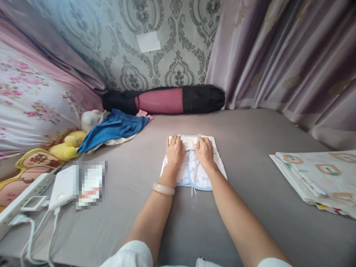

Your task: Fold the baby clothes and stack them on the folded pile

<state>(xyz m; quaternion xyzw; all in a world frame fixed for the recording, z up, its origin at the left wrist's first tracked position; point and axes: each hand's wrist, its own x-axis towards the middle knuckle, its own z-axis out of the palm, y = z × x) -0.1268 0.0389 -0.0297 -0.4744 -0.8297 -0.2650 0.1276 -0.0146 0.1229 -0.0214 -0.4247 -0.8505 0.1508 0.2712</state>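
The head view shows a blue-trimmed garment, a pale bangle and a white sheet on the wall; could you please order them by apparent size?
1. Blue-trimmed garment, partly under the left hand and right hand
2. White sheet
3. Pale bangle
The sheet is farther away; only apparent size is ranked.

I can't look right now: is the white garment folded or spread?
Partly folded, it seems: the garment has a flap across its top between the left hand and right hand, while its blue-edged front lies flat.

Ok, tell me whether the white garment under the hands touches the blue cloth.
Apart: the head view plainly shows a stretch of grey sheet between the white garment and the blue cloth.
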